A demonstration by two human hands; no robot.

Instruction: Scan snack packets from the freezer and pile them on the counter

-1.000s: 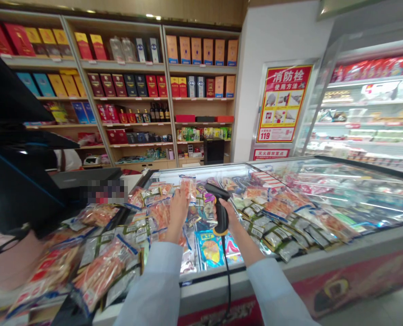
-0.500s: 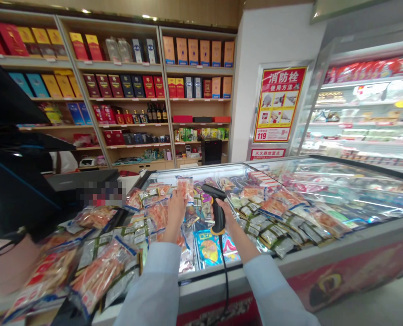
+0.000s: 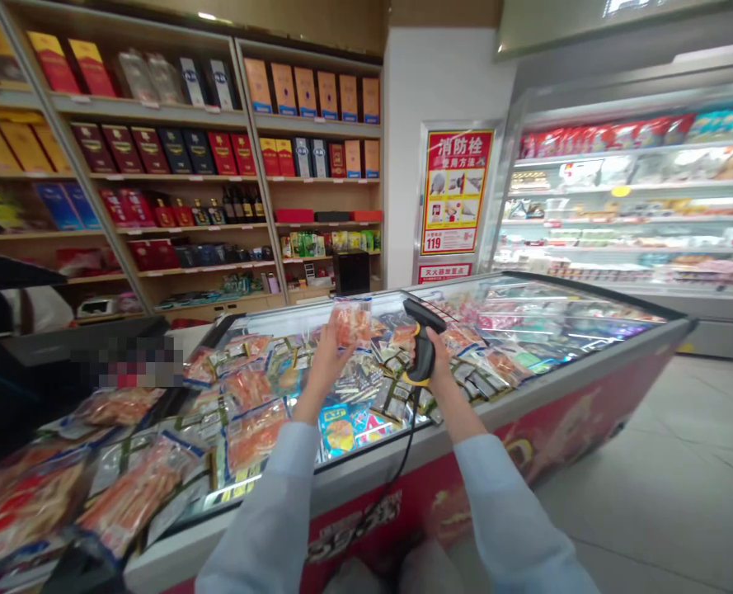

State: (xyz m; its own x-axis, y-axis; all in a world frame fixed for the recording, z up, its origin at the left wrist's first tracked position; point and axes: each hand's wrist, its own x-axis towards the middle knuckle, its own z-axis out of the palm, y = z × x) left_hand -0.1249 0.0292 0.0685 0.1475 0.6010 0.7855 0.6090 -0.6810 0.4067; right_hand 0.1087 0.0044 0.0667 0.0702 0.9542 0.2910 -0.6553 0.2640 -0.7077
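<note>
My left hand point(image 3: 324, 367) is closed on a clear plastic snack packet point(image 3: 352, 323) with reddish-orange contents, held up above the freezer's glass top. To its right, my right hand point(image 3: 441, 367) wraps round the grip of a black and yellow barcode scanner point(image 3: 425, 351). The scanner's head is raised and tilts toward the packet's side; its cord point(image 3: 408, 450) hangs down past the freezer's front edge. Below and around both hands, similar orange packets point(image 3: 256, 433) and green-and-silver packets point(image 3: 394, 398) lie on the glass.
The chest freezer point(image 3: 589, 375) stretches to the right. More snack packets point(image 3: 137, 495) are piled at the lower left, beside a dark counter point(image 3: 44, 342). Shelves of boxed bottles point(image 3: 205, 153) stand behind, with a red poster point(image 3: 458, 191) and a lit refrigerated case point(image 3: 644, 202) farther right.
The view has turned to the right. Both hands have shifted right over the freezer, the left still with the packet and the right still with the scanner, whose head is higher.
</note>
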